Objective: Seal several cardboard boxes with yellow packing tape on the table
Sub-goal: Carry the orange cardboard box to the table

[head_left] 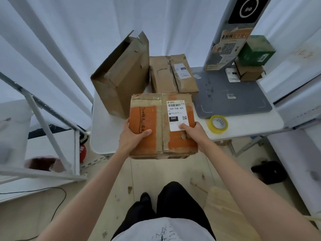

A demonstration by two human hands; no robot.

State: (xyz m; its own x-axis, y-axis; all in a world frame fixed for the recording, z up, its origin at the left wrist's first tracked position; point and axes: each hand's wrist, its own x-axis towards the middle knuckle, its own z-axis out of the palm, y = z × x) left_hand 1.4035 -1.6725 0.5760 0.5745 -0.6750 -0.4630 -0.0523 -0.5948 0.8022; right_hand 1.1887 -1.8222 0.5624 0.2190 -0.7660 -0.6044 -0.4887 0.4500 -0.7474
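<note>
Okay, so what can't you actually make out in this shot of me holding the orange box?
Head view only:
- Underside of the orange box: faces away, so whether it rests on the table edge is unclear.
- Fingers of the left hand and right hand: wrapped behind the box sides.
- Small print on the shipping label: too small.
- Inside of the tall open box: hidden by its walls.
- Tape roll: loose end not discernible.

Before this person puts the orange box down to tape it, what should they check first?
1. Grip: left hand and right hand both hold the orange box, thumbs on top: ok.
2. Flaps closed along the centre seam: ok.
3. Yellow tape roll lies on the white table, right of the box: ok.
4. Bare table under the box to set it down: cannot tell, the box hides it.
5. Loose end on the tape roll: cannot tell.
</note>
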